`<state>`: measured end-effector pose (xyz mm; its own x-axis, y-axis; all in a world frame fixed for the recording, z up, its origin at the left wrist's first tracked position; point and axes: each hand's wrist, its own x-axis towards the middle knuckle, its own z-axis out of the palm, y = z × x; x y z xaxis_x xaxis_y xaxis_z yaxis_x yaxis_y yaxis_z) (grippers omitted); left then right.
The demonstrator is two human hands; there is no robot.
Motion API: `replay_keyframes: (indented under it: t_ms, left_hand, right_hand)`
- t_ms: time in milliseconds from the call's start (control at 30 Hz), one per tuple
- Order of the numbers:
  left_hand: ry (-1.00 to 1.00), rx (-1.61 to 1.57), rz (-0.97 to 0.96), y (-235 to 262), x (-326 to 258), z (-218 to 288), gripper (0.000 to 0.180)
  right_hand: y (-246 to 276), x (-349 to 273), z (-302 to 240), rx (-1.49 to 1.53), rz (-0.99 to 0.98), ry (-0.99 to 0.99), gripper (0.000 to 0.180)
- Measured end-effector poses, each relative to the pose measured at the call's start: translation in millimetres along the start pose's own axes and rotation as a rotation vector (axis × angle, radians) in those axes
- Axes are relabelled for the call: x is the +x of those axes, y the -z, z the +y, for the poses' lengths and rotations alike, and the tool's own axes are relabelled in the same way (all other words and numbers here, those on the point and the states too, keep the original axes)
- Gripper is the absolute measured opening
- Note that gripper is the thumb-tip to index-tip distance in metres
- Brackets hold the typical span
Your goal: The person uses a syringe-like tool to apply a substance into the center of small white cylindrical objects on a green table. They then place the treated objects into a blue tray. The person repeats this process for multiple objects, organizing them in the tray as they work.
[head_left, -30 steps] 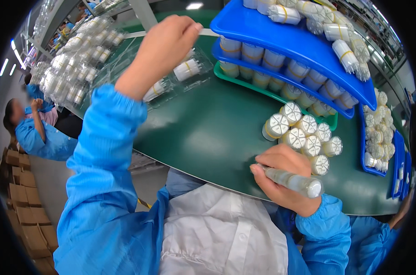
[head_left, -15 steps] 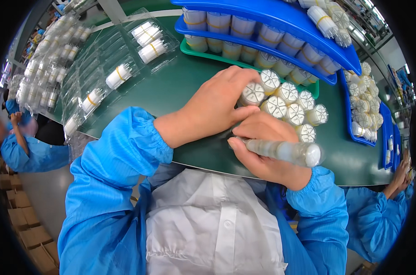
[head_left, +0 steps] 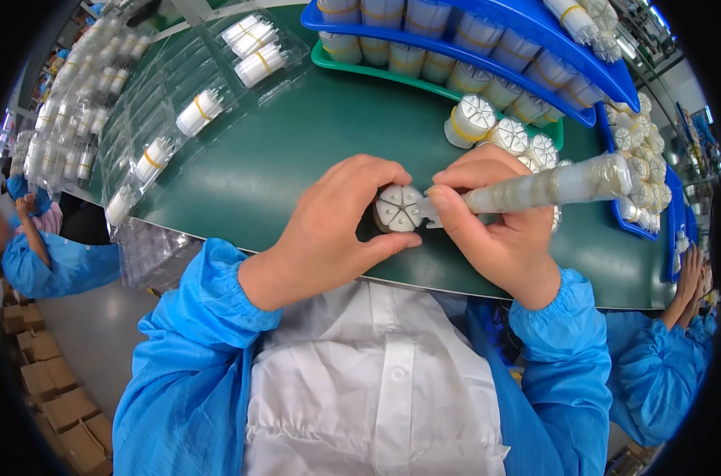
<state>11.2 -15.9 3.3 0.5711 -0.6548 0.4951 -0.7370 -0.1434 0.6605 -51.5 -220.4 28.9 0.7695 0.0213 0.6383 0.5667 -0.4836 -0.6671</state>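
Observation:
My left hand [head_left: 322, 226] curls its thumb and fingers round a short white cylinder [head_left: 397, 208], whose round top is split into wedge-shaped segments with small dots. The cylinder stands upright near the front edge of the green table. In my right hand [head_left: 499, 226] is a hand tool with a thick, whitish, tape-wrapped handle [head_left: 563, 186] that points up to the right. Its flat pale tip [head_left: 429, 213] meets the right side of the cylinder's top; the exact kind of tool cannot be made out. Beyond my right hand stand several similar cylinders [head_left: 471, 120], partly hidden by it.
Stacked blue trays [head_left: 455, 49] of banded white cylinders sit over a green tray [head_left: 376, 77] at the back. Clear plastic trays [head_left: 158, 103] with white bundles lie left. Another blue tray [head_left: 640, 225] stands right. Co-workers in blue sleeves [head_left: 59, 262] are at both sides.
My left hand has drawn a cylinder from the group toward me and to the left. My right hand has turned the tool, so its tip now meets the cylinder's top.

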Motion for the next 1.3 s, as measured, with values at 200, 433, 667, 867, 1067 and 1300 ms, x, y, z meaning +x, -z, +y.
replay_keyframes:
  t_ms: [200, 433, 667, 867, 1067, 1300]
  left_hand:
    - [-0.022, 0.023, 0.036, -5.3, 0.1, -1.5, 0.060]
    - [-0.006, 0.050, 0.055, -1.7, 0.2, 0.7, 0.055]
    - [-0.081, -0.007, 0.026, 1.2, 1.1, -0.5, 0.054]
    - [-0.025, 0.044, -0.005, 2.1, 0.1, 0.1, 0.053]
    - [-0.041, -0.020, 0.022, 1.5, -1.4, 0.4, 0.059]
    - [-0.033, -0.131, 0.000, -0.3, -1.6, -1.4, 0.064]
  right_hand:
    - [-0.4, -0.9, 0.4, -0.047, -0.038, -0.005, 0.008]
    - [-3.3, -4.1, 0.6, -0.001, -0.046, -0.002, 0.007]
    - [-1.1, 0.2, -0.3, 0.005, 0.014, -0.004, 0.007]
    - [-3.5, -0.7, -0.2, -0.029, -0.048, -0.026, 0.007]
    - [-2.9, 2.9, 0.8, -0.005, 0.032, 0.064, 0.009]
    - [-2.6, -0.9, 1.6, 0.023, -0.050, -0.027, 0.011]
